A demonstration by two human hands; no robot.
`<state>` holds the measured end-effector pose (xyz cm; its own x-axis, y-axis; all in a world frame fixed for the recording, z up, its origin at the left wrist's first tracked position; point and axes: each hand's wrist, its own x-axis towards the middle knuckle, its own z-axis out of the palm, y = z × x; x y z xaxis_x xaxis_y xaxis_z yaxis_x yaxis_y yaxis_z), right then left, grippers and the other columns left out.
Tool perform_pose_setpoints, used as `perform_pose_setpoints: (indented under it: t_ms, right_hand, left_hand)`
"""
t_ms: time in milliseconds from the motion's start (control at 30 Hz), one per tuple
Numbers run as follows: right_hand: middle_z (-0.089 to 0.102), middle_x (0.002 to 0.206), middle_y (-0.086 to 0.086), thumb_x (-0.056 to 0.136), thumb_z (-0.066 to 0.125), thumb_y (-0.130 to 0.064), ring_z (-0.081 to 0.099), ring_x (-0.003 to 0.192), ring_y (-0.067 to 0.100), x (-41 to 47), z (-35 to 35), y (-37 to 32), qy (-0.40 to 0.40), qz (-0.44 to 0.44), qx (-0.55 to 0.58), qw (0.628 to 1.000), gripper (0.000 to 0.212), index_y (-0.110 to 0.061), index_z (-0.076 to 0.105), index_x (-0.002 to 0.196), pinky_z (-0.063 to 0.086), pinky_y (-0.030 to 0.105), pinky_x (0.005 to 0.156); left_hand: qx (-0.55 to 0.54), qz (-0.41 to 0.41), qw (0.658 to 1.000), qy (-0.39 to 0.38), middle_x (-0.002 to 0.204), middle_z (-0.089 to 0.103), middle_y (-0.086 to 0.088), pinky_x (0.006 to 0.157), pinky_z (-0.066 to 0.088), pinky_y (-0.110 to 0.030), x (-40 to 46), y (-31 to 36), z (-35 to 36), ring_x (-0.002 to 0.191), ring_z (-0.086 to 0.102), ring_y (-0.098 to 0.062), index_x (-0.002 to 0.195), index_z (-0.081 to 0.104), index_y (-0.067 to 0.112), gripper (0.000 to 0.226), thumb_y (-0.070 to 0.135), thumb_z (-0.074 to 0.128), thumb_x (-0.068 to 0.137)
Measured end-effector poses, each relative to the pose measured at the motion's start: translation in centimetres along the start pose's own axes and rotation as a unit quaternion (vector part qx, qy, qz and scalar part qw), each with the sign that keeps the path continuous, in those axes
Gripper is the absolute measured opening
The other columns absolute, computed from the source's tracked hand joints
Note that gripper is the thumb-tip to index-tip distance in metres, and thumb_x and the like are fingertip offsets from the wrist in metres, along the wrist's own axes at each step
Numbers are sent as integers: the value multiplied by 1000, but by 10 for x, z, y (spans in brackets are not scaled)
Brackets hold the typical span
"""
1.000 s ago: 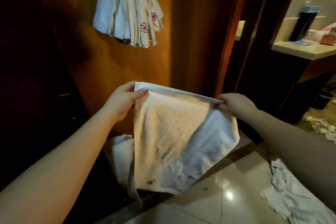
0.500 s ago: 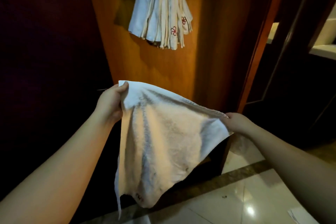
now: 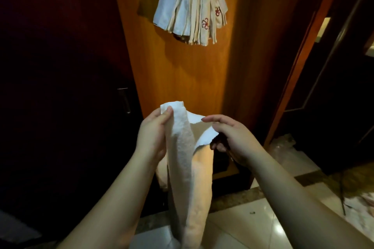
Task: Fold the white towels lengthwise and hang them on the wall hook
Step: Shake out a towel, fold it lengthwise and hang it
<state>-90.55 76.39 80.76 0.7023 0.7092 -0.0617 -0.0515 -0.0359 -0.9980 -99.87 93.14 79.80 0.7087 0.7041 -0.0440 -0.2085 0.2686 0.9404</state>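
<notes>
A white towel [image 3: 183, 159] hangs folded into a long narrow strip in front of me. My left hand [image 3: 152, 135] pinches its top corners between thumb and fingers. My right hand [image 3: 232, 137] sits just to the right, its fingers curled round the towel's other top edge, with the forefinger stretched out above it. Several folded white towels [image 3: 190, 6] with red embroidered flowers hang in a bunch high on the orange wooden wall panel [image 3: 182, 79]; the hook itself is hidden above the frame's top.
A dark cabinet door with a metal handle [image 3: 124, 100] stands at the left. A dark doorway frame [image 3: 299, 60] rises at the right. Glossy floor tiles [image 3: 253, 226] lie below, with crumpled white things [image 3: 362, 208] at the far right.
The towel was spread wide between both hands; my hands have come together and it now hangs as a narrow folded strip. The view has swung left toward the hanging towels.
</notes>
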Motion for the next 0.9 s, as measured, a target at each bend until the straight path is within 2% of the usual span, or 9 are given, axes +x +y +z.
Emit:
perform_pose_setpoints:
  t_ms: [67,200,267,367,433,533,667,800,900]
  right_hand:
    - [66,84,2,98,45,1,59,57,13,-7,3,-5,-33,-34,-13,999,35,-18,75,102,33,26,48]
    - [73,96,-3,86,56,0,68,89,12,-13,-3,-12,-89,-83,-87,989,37,-24,71,111,45,22,63]
    - [73,102,-13,91,61,-1,68,94,1,-13,-3,-12,-67,-102,-166,979,37,-31,69,111,49,17,74]
    - [72,96,-13,89,72,-15,70,91,6,-12,-2,-13,-8,-142,-190,971,22,-36,70,93,53,25,87]
    - [73,89,-9,88,74,-24,71,85,9,-14,-3,-12,37,-164,-177,970,12,-35,71,84,54,29,84]
    - [74,87,-7,90,71,-28,70,81,4,-20,-5,-18,82,-184,-159,966,2,-29,72,89,52,17,75]
    - [74,81,-9,92,68,-23,70,74,2,-28,-7,-29,94,-183,-129,970,5,-21,72,93,48,10,67]
    - [73,74,-11,92,68,-21,67,70,-4,-33,-5,-34,109,-175,-124,971,5,-18,72,91,46,6,62]
    - [74,78,-8,91,69,-22,69,71,0,-34,-3,-33,127,-175,-116,969,4,-21,71,89,49,9,63]
  left_hand:
    - [13,10,1000,-25,105,74,-19,91,56,-49,-12,-5,7,99,72,-36,112,71,7,25,23,57,100]
    - [17,33,997,-64,101,74,-20,87,55,-48,-28,-9,22,93,72,-35,103,74,8,24,24,57,100]
    - [24,45,995,-87,104,74,-18,92,54,-48,-31,-9,26,101,71,-35,100,77,11,24,29,61,95]
    - [8,53,993,-105,106,73,-23,94,52,-49,-31,-9,32,103,69,-38,103,75,6,29,28,61,91]
    - [-4,54,992,-114,99,73,-24,85,56,-42,-32,-10,37,93,71,-34,102,73,0,24,19,60,94]
    - [-1,59,989,-137,86,75,-14,67,56,-26,-35,-8,44,79,72,-20,99,70,0,23,11,49,99]
    - [11,74,983,-165,98,76,-15,76,56,-27,-35,-6,49,89,72,-23,107,72,2,27,10,46,101]
    - [-2,72,980,-185,92,76,-10,73,55,-24,-36,-6,56,85,71,-16,100,72,3,30,5,43,103]
    - [-11,69,977,-203,103,74,-17,86,55,-32,-35,-7,57,96,69,-23,101,76,7,29,17,48,100]
